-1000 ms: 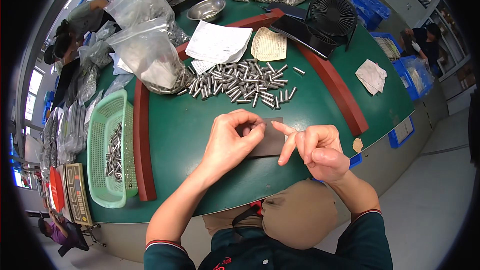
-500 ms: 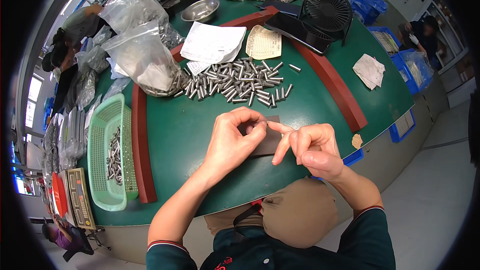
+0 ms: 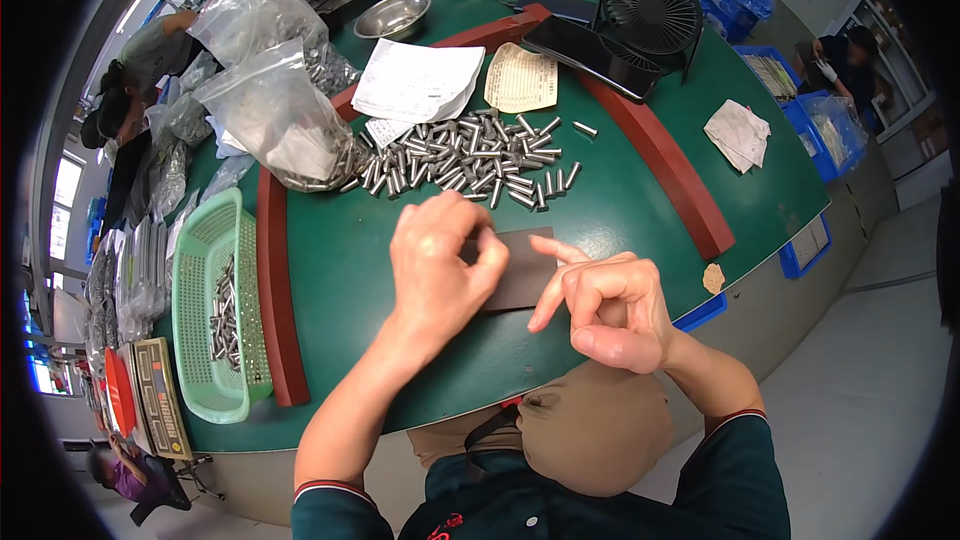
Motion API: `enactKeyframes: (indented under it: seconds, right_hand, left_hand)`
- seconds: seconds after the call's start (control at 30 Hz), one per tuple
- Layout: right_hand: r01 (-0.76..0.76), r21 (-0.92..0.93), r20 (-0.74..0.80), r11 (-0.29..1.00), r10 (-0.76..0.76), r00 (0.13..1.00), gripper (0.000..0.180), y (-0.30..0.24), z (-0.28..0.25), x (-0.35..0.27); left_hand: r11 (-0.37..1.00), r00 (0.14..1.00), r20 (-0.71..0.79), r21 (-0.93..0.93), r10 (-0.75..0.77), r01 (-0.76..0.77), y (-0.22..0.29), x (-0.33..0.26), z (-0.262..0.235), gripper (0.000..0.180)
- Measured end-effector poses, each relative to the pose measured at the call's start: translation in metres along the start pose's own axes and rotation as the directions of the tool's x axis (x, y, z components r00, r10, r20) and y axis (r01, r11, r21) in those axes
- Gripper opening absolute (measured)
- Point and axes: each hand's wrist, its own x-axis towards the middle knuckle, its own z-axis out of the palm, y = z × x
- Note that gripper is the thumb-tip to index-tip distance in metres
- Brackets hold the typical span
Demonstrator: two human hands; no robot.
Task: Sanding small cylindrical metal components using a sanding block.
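Observation:
My left hand (image 3: 440,265) is closed, thumb and fingers curled together, over the left end of a dark brown-grey rectangular sheet (image 3: 525,270) on the green table. What it grips, if anything, is hidden. At the sheet's right side is my right hand (image 3: 615,310), its index finger stretched out, the others loosely bent and nothing visible in it. Beyond both hands lies a pile of shiny metal pins with heads (image 3: 460,155). More such pins (image 3: 225,325) sit in a light green plastic basket (image 3: 255,340) on the left.
Red-brown bars (image 3: 285,310) edge the work area left, right (image 3: 660,155) and at the back. Behind the pile are papers (image 3: 415,80), plastic bags (image 3: 285,130), a metal bowl (image 3: 393,16), a phone (image 3: 590,55) and a black fan (image 3: 652,15). A scale (image 3: 158,395) stands far left.
My left hand has moved left and slightly away from me, parting from my right hand and uncovering more of the sheet. My right hand has shifted slightly left.

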Motion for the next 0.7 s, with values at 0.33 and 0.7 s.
enactKeyframes:
  seconds: [0.33,0.7]
  right_hand:
    - [0.117,-0.906,0.12,0.406,-0.018,0.993,0.084,0.024,0.001,0.009]
    - [-0.036,-0.932,-0.035,0.36,0.011,0.999,0.079,-0.019,-0.04,-0.027]
  left_hand:
    - [0.985,0.98,0.099,0.001,-0.173,0.174,-0.036,0.016,-0.002,0.012]
    - [0.996,0.994,0.111,0.082,0.011,-0.02,-0.027,0.012,0.031,0.013]
